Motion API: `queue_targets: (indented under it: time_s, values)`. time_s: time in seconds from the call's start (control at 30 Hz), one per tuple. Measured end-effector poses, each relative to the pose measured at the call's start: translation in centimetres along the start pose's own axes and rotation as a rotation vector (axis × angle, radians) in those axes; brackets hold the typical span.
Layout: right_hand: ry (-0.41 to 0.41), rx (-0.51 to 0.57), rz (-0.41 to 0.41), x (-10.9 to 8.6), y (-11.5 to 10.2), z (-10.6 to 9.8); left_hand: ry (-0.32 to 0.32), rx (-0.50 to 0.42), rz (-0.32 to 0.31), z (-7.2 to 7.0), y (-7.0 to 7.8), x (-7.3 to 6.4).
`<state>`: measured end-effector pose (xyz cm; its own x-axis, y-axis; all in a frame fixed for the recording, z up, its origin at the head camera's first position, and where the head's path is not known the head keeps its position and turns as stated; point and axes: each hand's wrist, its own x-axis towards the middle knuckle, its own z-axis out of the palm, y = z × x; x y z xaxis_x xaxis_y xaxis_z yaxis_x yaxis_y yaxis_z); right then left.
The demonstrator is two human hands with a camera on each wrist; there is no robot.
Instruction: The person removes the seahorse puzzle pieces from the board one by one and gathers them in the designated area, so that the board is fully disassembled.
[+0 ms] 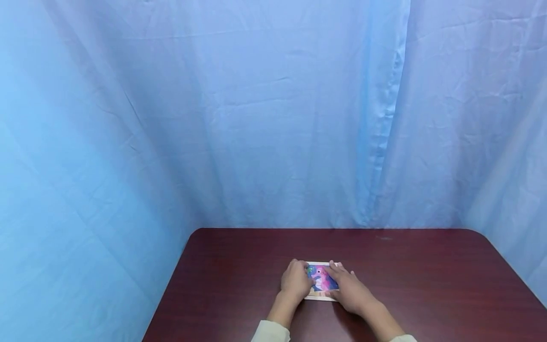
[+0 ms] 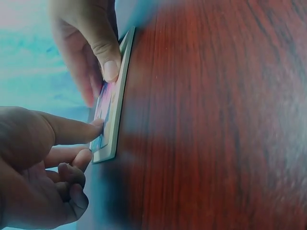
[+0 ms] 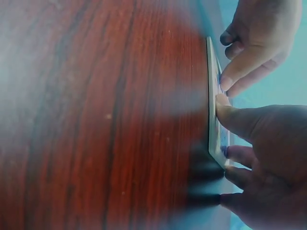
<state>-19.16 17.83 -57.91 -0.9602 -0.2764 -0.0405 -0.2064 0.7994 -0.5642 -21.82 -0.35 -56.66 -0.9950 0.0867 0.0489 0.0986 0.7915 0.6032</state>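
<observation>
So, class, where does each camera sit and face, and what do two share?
Head: on the head, facing forward and down at left hand and right hand; cream sleeves show.
Left wrist: worn there, facing the rectangular white-bordered picture board; both hands show.
Right wrist: likewise, facing that board; both hands show.
Both wrist views share maroon wood-grained tabletop.

On the dark reddish-brown tabletop (image 1: 231, 280), a light-edged picture board (image 1: 323, 281) printed with a pink seahorse is touched at its left side by the left hand (image 1: 296, 281) and at its right by the right hand (image 1: 351, 289).
</observation>
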Motion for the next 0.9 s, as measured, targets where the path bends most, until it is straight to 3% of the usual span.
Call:
queue_targets:
  time_s: [0.1,0.23,0.47,0.9]
  values:
    - [0.001,-0.051,-0.04,0.0,0.2,0.5,0.001,0.02,-0.011,0.1,0.2,0.0]
    - [0.009,-0.117,-0.055,0.1,0.9,1.2,-0.019,-0.026,-0.038,0.4,0.2,0.2]
    - [-0.028,-0.093,-0.001,-0.3,-0.3,0.5,-0.039,-0.143,-0.043,0.2,0.0,0.2]
    - [-0.072,-0.09,0.025,-0.1,-1.4,-0.2,0.012,-0.16,0.011,-0.3,-0.3,0.1]
